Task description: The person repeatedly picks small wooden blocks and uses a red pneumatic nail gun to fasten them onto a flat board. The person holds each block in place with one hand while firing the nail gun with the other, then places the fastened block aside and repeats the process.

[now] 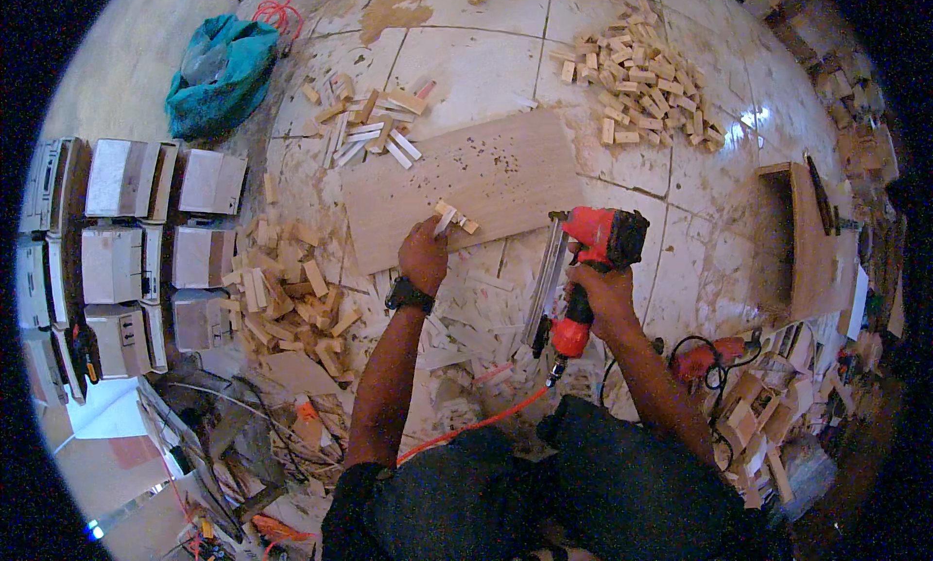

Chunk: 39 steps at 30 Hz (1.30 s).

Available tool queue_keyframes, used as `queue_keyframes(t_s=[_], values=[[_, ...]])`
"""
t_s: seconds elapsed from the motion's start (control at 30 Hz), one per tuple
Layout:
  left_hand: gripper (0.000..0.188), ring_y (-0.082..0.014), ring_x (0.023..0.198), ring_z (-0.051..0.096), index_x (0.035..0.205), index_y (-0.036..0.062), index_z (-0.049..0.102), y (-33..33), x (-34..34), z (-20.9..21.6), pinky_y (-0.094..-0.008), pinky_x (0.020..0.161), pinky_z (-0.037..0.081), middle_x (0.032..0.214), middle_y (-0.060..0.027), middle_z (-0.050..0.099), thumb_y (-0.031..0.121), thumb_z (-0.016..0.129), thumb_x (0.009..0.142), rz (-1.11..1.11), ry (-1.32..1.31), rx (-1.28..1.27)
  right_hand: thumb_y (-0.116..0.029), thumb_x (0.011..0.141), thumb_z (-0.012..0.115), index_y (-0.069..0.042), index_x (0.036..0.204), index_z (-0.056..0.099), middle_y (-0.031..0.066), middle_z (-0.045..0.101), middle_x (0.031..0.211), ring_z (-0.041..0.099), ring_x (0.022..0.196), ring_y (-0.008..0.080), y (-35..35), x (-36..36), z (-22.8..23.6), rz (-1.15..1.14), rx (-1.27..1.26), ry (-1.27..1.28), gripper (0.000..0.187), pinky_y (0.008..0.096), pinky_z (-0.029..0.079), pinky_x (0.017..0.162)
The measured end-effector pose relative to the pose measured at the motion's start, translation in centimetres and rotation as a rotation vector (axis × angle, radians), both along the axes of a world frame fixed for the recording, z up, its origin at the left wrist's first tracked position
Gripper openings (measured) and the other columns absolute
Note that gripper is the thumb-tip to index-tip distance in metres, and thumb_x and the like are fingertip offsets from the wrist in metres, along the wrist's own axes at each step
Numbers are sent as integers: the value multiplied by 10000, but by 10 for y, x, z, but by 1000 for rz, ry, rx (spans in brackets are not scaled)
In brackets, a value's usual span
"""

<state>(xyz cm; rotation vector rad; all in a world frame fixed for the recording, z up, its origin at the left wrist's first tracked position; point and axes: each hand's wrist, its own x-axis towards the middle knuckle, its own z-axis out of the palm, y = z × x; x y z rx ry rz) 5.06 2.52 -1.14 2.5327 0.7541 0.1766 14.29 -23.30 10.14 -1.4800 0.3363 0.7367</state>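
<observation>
My right hand [604, 297] is wrapped round the handle of a red and black air nail gun [604, 235]. Its silver magazine hangs down on the left, and an orange air hose [476, 425] runs from the base of its handle. My left hand [424, 255] pinches a small wooden block [468, 225] with a pale strip across it, over the near edge of a flat wooden board [384, 216]. Dark little bits [476, 162] lie scattered on that board. The gun's nose is a short way right of the block, apart from it.
A large heap of wooden blocks [646, 89] lies at the far right, another pile [292, 303] at the left. Loose strips [374, 133] lie beyond the board. Boxy stacks [112, 260] stand left, below a green sack [219, 80]. A wooden box [797, 235] and red corded tool [705, 359] are right.
</observation>
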Motion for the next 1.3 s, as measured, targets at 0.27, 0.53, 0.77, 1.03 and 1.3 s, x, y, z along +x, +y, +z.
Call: queue_keyframes(t_s=[0.27,0.53,0.77,1.03,1.3], values=[[271,-328,818,637,1012,38,622,-8,-1,11,-395,720,508,934,-181,648,131,648,759,42,-39,-151,-25,715,636,-48,874,539,55,576,642,576,513,170,1,5,-13,-10,31,-80,187,317,496,479],[342,-323,924,607,1089,57,597,18,-5,0,-399,796,485,1021,-175,621,115,656,758,-75,-78,-138,-4,691,643,-58,983,582,36,555,682,552,501,151,3,9,-14,-14,108,21,303,303,488,466],[328,-336,936,570,1056,52,591,13,-13,10,-405,819,466,1010,-158,597,91,669,739,96,-121,-26,-1,694,639,-54,981,578,30,549,706,557,521,154,1,18,-22,-75,124,82,298,306,495,475],[373,-351,1021,520,1115,56,542,-23,-36,27,-418,848,453,1047,-173,584,104,654,763,96,-38,97,-6,689,648,-60,959,570,35,557,697,565,525,163,4,25,-32,-85,236,139,287,312,501,486],[319,-271,726,619,1064,14,576,5,-9,24,-368,677,506,872,-135,641,177,656,802,4,93,-206,-62,716,660,-66,981,572,25,568,705,565,567,148,24,41,-77,13,446,212,279,310,505,529]])
